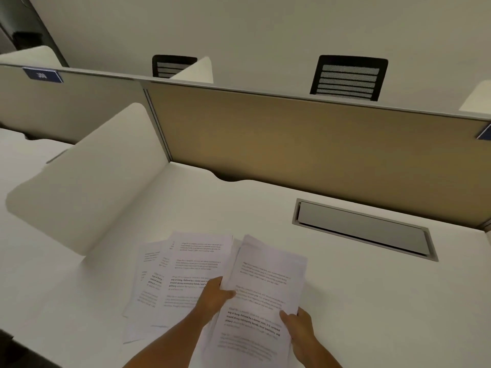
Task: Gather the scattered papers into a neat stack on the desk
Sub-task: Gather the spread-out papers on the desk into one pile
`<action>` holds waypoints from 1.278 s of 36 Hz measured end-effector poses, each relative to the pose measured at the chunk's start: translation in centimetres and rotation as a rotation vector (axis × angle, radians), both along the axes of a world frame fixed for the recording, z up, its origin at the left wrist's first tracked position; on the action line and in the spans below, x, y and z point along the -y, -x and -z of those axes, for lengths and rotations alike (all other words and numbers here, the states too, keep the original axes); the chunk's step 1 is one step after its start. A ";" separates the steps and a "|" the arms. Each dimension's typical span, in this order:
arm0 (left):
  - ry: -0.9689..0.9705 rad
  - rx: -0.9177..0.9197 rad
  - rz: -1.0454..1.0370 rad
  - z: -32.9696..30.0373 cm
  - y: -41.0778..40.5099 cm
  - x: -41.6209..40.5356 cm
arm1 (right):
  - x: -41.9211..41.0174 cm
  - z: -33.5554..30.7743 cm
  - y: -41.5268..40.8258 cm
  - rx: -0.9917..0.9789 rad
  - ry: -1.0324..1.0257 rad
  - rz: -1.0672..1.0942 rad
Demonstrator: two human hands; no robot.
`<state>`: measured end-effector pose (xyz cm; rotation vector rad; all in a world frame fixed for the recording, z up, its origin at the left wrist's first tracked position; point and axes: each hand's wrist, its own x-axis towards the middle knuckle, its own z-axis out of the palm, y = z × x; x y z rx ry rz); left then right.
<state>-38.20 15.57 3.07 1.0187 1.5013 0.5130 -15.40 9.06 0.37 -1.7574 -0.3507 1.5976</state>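
A bundle of printed white papers (pixel 261 293) is held tilted over the white desk (pixel 372 301). My left hand (pixel 216 294) grips the bundle's left edge, thumb on top. My right hand (pixel 296 321) pinches its lower right edge. To the left, several more printed sheets (pixel 183 274) lie fanned and overlapping on the desk, partly under my left forearm and the held bundle.
A grey cable hatch (pixel 364 229) is set into the desk at the right rear. A tan partition (pixel 305 139) closes the back, a white side divider (pixel 87 187) the left. Two black mesh chairs (pixel 348 78) stand beyond the partition.
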 end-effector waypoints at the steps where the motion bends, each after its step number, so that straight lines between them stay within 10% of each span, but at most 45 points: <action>1: -0.013 0.033 -0.005 -0.4 -0.1 0.4 | 0.1 0.0 -0.1 -0.004 -0.019 -0.001; 26: -0.143 -0.108 -0.291 -2.6 10.3 0.5 | -4.6 -3.7 11.0 0.026 -0.167 -0.225; 46: 0.082 -0.474 0.016 4.8 17.4 -7.0 | -10.7 1.3 22.0 0.373 0.043 -0.145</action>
